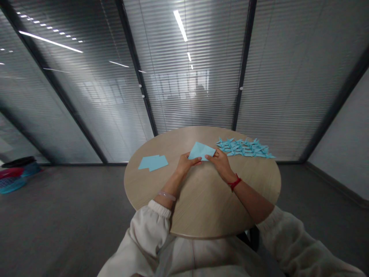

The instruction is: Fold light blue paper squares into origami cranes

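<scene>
A light blue sheet of origami paper [201,150] is held up over the middle of the round table, between my two hands. My left hand [186,163] pinches its lower left edge, thumb on top. At the lower right edge, my right hand [221,161] grips the same paper with the thumb in front and fingers behind. Fine creases, if any, are too small to make out. Several folded blue paper cranes [243,148] stand in rows to the right, beyond my right hand. Loose blue paper sheets [152,162] lie overlapping on the left.
The round wooden table [213,207] reaches close to my body. Behind it rise glass panels with blinds [196,96]. Stacked baskets or bins [17,175] sit on the floor at far left. A white wall [343,142] stands on the right.
</scene>
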Action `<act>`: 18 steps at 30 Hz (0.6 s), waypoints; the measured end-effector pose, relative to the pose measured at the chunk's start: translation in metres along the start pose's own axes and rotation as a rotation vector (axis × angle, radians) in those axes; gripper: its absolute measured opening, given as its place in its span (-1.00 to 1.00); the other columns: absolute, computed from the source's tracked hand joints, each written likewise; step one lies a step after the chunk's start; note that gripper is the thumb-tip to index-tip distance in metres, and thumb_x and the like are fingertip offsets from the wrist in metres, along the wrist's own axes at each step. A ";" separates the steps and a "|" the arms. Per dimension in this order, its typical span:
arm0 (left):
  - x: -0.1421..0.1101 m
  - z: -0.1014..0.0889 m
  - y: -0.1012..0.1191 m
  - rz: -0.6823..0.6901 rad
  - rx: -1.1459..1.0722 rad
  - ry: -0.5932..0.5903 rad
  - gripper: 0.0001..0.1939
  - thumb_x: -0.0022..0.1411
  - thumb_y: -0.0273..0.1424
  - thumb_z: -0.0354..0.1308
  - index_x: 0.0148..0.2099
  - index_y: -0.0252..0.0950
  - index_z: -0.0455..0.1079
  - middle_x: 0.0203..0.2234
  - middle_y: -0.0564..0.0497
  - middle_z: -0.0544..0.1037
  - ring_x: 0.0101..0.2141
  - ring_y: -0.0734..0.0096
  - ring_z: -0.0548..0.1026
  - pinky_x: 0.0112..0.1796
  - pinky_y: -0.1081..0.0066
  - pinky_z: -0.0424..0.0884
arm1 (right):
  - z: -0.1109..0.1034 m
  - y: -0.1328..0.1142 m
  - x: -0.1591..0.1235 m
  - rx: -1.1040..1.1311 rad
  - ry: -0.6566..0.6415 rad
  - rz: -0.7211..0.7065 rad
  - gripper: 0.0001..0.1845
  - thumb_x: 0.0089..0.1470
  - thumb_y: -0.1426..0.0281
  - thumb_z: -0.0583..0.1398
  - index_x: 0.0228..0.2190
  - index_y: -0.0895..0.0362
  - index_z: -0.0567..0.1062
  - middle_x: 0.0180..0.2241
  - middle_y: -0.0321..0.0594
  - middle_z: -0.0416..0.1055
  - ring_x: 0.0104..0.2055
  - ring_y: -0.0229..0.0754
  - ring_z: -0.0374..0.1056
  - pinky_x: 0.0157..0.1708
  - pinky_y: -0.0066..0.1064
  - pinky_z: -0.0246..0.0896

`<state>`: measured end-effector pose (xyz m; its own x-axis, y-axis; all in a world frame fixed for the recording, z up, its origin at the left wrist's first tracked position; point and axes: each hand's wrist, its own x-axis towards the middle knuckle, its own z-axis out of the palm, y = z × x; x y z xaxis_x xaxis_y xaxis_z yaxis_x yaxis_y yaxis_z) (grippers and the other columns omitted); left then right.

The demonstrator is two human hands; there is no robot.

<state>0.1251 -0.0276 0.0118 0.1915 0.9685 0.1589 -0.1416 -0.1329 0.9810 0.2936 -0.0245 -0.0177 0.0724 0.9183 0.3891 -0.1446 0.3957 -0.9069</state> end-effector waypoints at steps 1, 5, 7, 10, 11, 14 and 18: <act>-0.001 0.000 0.001 0.002 0.008 -0.002 -0.59 -0.25 -0.29 0.47 -0.32 -0.40 0.53 -0.44 0.00 0.58 -0.42 0.40 0.50 -0.17 0.31 0.47 | 0.000 -0.001 0.000 0.000 0.001 0.012 -0.53 -0.21 0.20 0.38 -0.24 0.15 0.46 -0.25 -0.11 0.57 -0.25 -0.08 0.49 -0.26 -0.29 0.37; -0.003 0.001 0.006 0.018 0.043 -0.004 -0.65 -0.24 -0.30 0.46 -0.38 -0.38 0.51 -0.49 0.04 0.55 -0.47 0.44 0.47 -0.25 0.37 0.46 | 0.001 -0.003 0.000 0.005 -0.013 0.050 -0.52 -0.23 0.19 0.38 -0.26 0.17 0.50 -0.25 -0.09 0.57 -0.28 -0.07 0.48 -0.27 -0.28 0.36; -0.003 0.001 0.008 0.033 0.071 -0.005 -0.67 -0.24 -0.31 0.46 -0.41 -0.38 0.50 -0.52 0.05 0.54 -0.49 0.46 0.45 -0.29 0.40 0.45 | 0.000 -0.003 0.001 -0.009 -0.019 0.056 -0.52 -0.25 0.17 0.38 -0.28 0.18 0.52 -0.28 -0.11 0.57 -0.31 -0.09 0.47 -0.30 -0.30 0.34; -0.003 -0.001 0.010 0.051 0.138 -0.024 -0.70 -0.22 -0.31 0.44 -0.43 -0.37 0.50 -0.56 0.07 0.51 -0.52 0.46 0.44 -0.36 0.44 0.42 | -0.004 -0.005 0.002 -0.077 -0.026 0.061 -0.55 -0.27 0.14 0.39 -0.36 0.20 0.52 -0.38 -0.16 0.54 -0.38 -0.14 0.42 -0.37 -0.35 0.29; -0.002 -0.002 0.011 0.057 0.160 -0.033 -0.70 -0.21 -0.31 0.44 -0.43 -0.37 0.50 -0.57 0.07 0.51 -0.53 0.46 0.43 -0.37 0.45 0.41 | -0.005 -0.006 0.002 -0.110 -0.032 0.061 -0.55 -0.28 0.14 0.39 -0.39 0.21 0.52 -0.40 -0.18 0.53 -0.40 -0.16 0.40 -0.39 -0.37 0.27; -0.002 -0.004 0.012 0.068 0.202 -0.076 -0.70 -0.20 -0.31 0.43 -0.43 -0.37 0.49 -0.58 0.07 0.51 -0.54 0.47 0.43 -0.41 0.47 0.40 | -0.009 -0.014 0.001 -0.214 -0.076 0.052 -0.55 -0.30 0.15 0.40 -0.40 0.22 0.54 -0.45 -0.24 0.50 -0.44 -0.20 0.34 -0.42 -0.40 0.19; -0.002 -0.003 0.012 0.075 0.149 -0.097 -0.66 -0.24 -0.33 0.45 -0.38 -0.38 0.49 -0.54 0.07 0.52 -0.51 0.47 0.46 -0.38 0.46 0.45 | -0.010 -0.022 -0.001 -0.254 -0.135 0.071 -0.56 -0.28 0.12 0.38 -0.45 0.23 0.56 -0.48 -0.25 0.47 -0.45 -0.20 0.31 -0.43 -0.41 0.12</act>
<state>0.1197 -0.0307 0.0231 0.2797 0.9308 0.2355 -0.0154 -0.2409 0.9704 0.3064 -0.0347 0.0002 -0.0633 0.9432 0.3261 0.1078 0.3313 -0.9373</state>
